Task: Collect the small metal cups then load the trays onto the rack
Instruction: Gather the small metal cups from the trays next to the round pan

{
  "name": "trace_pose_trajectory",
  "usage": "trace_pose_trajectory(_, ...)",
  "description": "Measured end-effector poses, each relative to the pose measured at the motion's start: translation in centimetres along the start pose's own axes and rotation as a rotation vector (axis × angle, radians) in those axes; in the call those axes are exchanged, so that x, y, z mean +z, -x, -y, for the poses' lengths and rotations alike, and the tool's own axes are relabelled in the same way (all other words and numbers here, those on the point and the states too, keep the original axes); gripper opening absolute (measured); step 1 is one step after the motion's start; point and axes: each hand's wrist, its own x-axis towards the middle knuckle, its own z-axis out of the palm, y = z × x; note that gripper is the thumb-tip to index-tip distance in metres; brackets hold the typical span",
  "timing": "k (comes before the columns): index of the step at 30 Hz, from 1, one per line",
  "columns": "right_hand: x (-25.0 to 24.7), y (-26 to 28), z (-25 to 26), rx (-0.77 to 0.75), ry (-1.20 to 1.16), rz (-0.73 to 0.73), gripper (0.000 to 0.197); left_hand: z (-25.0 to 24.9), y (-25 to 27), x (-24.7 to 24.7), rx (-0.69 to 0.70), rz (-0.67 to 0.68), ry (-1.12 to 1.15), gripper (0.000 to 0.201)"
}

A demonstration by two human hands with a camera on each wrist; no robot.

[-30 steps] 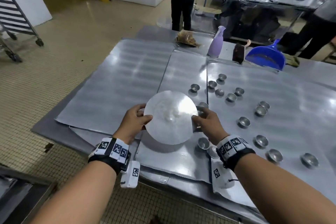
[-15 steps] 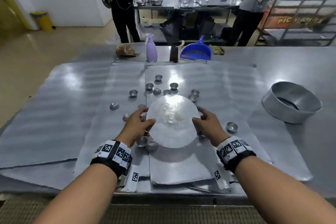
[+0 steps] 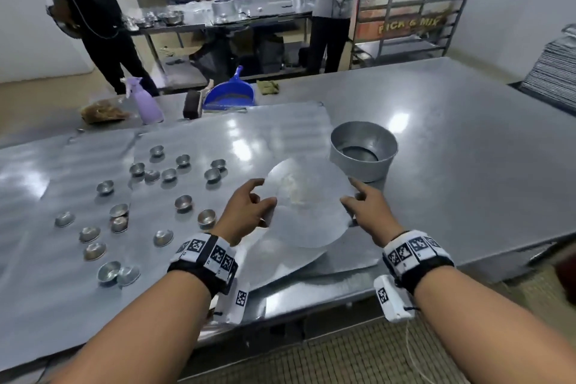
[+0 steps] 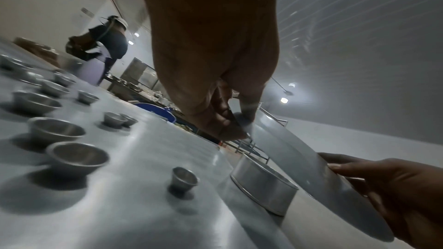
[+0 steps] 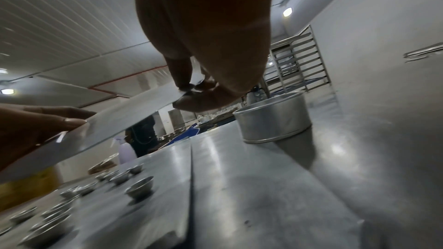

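Note:
A thin round metal disc (image 3: 308,206) hangs tilted above the table's front, held at opposite edges. My left hand (image 3: 249,209) pinches its left rim, thumb on top, as the left wrist view shows (image 4: 230,120). My right hand (image 3: 364,206) pinches the right rim (image 5: 196,90). Just beyond the disc stands a round metal pan (image 3: 363,150), its inside free of cups. Several small metal cups (image 3: 184,203) lie scattered on flat metal trays (image 3: 62,296) to the left of my hands. A tall tray rack (image 3: 417,3) stands behind the table at the back right.
A purple spray bottle (image 3: 146,103), a brush and a blue dustpan (image 3: 230,97) sit at the table's far edge. Stacked trays (image 3: 558,72) rest at the far right. Two people stand beyond the table by a second bench. Bare tabletop (image 3: 467,150) lies right of the pan.
Both hands have carried the disc to the right, from above the cups to just in front of the round pan. My view has swung right with it.

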Motion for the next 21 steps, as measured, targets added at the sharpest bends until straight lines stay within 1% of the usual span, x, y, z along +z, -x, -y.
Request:
trace_pose_trajectory(5,-5.4,0.3,0.3,-0.045,-0.011,-0.057,0.047,-3.4,-1.9,5.0,0.022,0.077,-0.042,0.046)
trace_pose_trajectory(7,-7.1,0.2,0.3,-0.038,-0.021,-0.091,0.048,-4.2,-2.8,6.7,0.032,0.095,-0.049,0.044)
trace_pose_trajectory(9,-9.0,-0.1,-0.1,-0.021,-0.021,-0.13,0.047,-4.6,-4.0,8.8,0.045,0.128,-0.05,0.046)
trace_pose_trajectory(12,-11.2,-0.6,-0.8,-0.004,-0.021,-0.17,0.048,-4.9,-5.7,11.6,0.066,0.174,-0.042,0.043)
trace_pose_trajectory(17,-13.8,-3.3,-1.1,0.009,-0.027,-0.215,0.053,-5.1,-9.4,14.6,0.093,0.217,-0.027,0.04)
trace_pose_trajectory(21,-15.3,-7.4,-0.1,0.023,-0.008,-0.229,0.056,-6.1,-13.2,15.8,0.09,0.213,0.003,0.042)
